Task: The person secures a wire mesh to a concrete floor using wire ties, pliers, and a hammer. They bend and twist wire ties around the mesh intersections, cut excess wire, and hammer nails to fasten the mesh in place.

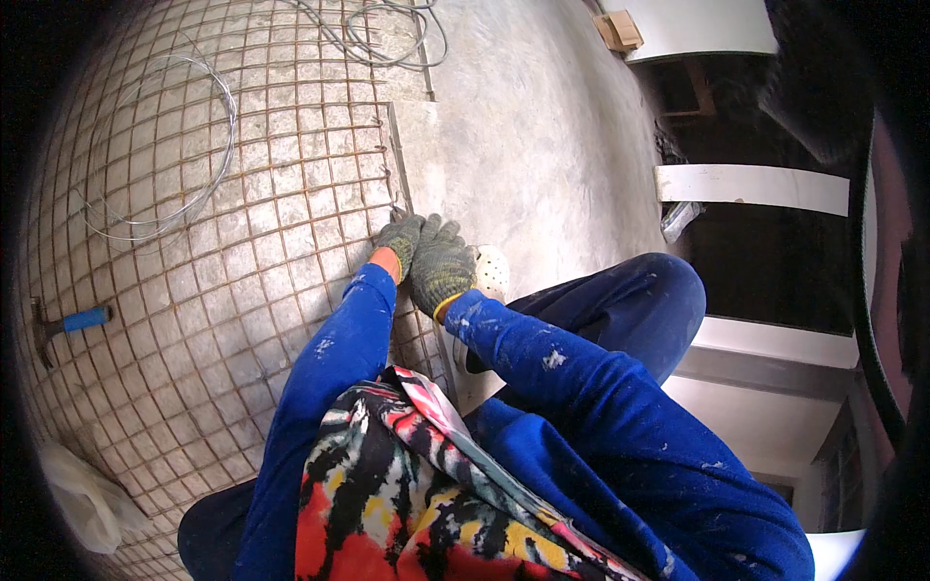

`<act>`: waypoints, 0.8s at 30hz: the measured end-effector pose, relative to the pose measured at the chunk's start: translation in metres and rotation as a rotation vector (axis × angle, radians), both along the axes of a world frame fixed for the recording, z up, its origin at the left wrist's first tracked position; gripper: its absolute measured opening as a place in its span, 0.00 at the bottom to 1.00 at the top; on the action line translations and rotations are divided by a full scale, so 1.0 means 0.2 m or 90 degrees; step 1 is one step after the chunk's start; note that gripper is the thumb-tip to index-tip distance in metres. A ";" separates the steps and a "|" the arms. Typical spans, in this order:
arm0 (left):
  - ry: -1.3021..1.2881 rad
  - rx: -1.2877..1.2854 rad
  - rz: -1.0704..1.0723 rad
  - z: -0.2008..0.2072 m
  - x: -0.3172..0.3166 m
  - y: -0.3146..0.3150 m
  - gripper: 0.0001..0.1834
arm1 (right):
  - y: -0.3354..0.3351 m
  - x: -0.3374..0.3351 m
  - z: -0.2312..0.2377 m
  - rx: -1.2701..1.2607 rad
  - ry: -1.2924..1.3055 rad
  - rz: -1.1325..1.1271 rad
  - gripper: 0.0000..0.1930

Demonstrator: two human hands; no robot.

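Note:
Both my hands wear grey-green knit gloves with yellow cuffs and are close together at the edge of a rusty steel mesh [257, 242]. My left hand [399, 242] is closed at the end of the mesh bars. Just beyond its fingers pokes a small dark metal tip [397, 210]; I cannot tell whether it is a tool or a bent bar end. Pressed against its right side, my right hand [439, 259] has its back up and its fingers curled down. What either hand grips is hidden under the gloves.
A loose coil of thin wire [231, 126] lies on the mesh at left, with a blue-handled hammer [77, 320] and a clear plastic bag [87, 499] nearer. A grey cable [387, 60] loops at the far end. Smooth concrete [542, 145] spreads right, past my light-coloured clog [492, 273].

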State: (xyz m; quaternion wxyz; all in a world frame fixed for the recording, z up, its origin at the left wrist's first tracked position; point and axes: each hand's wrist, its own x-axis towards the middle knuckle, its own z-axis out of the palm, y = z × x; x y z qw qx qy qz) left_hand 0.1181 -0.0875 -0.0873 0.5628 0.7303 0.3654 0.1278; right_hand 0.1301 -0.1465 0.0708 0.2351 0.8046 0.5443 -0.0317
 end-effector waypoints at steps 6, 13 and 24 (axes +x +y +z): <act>-0.132 -0.425 0.193 -0.04 0.01 0.00 0.23 | 0.08 0.10 -0.07 -0.038 0.125 -0.169 0.24; -0.544 -1.002 0.205 0.02 -0.23 -0.08 0.23 | 0.04 0.22 -0.06 -0.209 0.840 -0.403 0.15; -0.280 0.310 -0.099 -0.07 -0.15 0.10 0.19 | -0.12 0.58 -0.35 -0.037 1.131 -0.253 0.15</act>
